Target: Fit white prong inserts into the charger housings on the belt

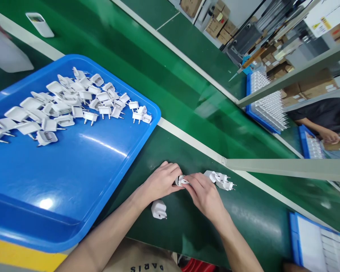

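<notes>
Between my hands, above the dark green bench, is a white charger body (pixel 179 179), tilted so its open end partly shows. My left hand (pixel 164 177) is closed round it from the left. My right hand (pixel 203 192) pinches a small white plug piece (pixel 184 182) against that end; the fingers hide how far it sits in. Just below my left hand a white charger (pixel 159 209) lies on the bench with pins to the right. Several assembled white chargers (pixel 224 182) lie together beyond my right hand.
A blue tray (pixel 110 204) on the left holds a heap of loose white plug pieces (pixel 65 99). A blue crate (pixel 294 230) stands at lower right, another (pixel 260 121) with rows of white parts farther off. Behind the bench runs a green belt (pixel 184 102). A co-worker's hand (pixel 330 135) shows at far right.
</notes>
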`<state>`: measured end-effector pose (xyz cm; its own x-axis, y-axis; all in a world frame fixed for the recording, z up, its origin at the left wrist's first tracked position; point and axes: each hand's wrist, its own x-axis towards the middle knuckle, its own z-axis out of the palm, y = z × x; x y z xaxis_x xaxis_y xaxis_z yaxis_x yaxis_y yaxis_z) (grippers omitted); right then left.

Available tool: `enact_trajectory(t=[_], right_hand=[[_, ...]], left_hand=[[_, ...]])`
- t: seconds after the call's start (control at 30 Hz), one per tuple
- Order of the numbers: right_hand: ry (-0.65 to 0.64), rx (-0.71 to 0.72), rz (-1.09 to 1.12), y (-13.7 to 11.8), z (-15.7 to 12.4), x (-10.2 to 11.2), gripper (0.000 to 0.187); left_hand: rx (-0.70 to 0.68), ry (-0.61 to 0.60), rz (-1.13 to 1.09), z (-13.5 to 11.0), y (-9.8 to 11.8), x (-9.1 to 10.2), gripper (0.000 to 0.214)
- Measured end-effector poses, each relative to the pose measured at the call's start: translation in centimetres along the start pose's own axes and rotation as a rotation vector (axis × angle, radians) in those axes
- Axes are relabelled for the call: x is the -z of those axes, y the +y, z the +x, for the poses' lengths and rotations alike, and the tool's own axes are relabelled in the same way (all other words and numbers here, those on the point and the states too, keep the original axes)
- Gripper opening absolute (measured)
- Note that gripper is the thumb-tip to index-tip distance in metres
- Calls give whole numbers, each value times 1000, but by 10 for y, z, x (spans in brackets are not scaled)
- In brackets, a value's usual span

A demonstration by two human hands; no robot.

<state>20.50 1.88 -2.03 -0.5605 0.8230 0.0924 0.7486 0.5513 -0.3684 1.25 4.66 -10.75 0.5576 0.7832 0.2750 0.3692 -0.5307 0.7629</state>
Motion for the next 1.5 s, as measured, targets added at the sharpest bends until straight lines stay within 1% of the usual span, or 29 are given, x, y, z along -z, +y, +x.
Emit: enact_trajectory(t=[0.1,0.27,0.4,0.57,0.63,0.7,0.73,0.8,0.87,0.9,0.93,0.97,1.03,1.07,1.13,1.2,1.27,1.33,1.37,1.4,1.43,1.5], right_hand=[[-11,25,1,0,2,0,17],[-52,76,-131,2,6,0,23],[-68,85,-163,1,5,-4,24],[2,60,-225,-3,-5,-19,30],[22,52,-253,-5,-6,-24,28],[50,65,-277,-5,-3,-24,26],[75,72,-290,-4,-1,-22,25],[136,84,-319,1,4,-13,24],[181,65,-394,10,5,0,25],[192,41,-445,15,4,7,27],[199,11,-496,20,1,14,29],[204,-21,-539,24,-4,20,32],[234,-76,-584,27,-18,30,37],[262,-97,-582,24,-26,33,41],[326,-123,-514,9,-43,34,47],[342,-139,-318,-17,-57,28,43],[267,-147,-38,-46,-64,14,34],[159,-141,175,-69,-62,-6,31],[122,-122,222,-76,-58,-16,30],[102,-94,230,-81,-53,-27,28],[94,-63,206,-82,-47,-36,25],[97,-9,145,-80,-37,-50,23]], left_hand=[[-11,8,18,0,1,0,22],[-9,11,28,-1,2,0,21],[-12,-3,15,0,2,2,20],[16,-36,-18,0,2,5,17],[32,-43,-18,0,2,4,18],[35,-45,10,1,4,4,19],[37,-44,28,2,6,5,24],[51,-33,68,4,14,11,45],[77,-9,113,0,25,23,65],[93,8,129,-6,32,31,68],[108,29,133,-14,40,41,64],[122,55,127,-25,47,52,57],[147,115,107,-55,60,76,41],[161,143,106,-73,64,88,35],[208,175,133,-107,70,106,29],[275,179,163,-132,73,113,27],[327,144,165,-142,74,107,33],[337,68,129,-137,74,89,53],[327,29,100,-130,74,77,59],[315,-2,70,-122,73,65,58],[304,-18,43,-115,70,53,49],[288,-15,9,-103,64,34,24]])
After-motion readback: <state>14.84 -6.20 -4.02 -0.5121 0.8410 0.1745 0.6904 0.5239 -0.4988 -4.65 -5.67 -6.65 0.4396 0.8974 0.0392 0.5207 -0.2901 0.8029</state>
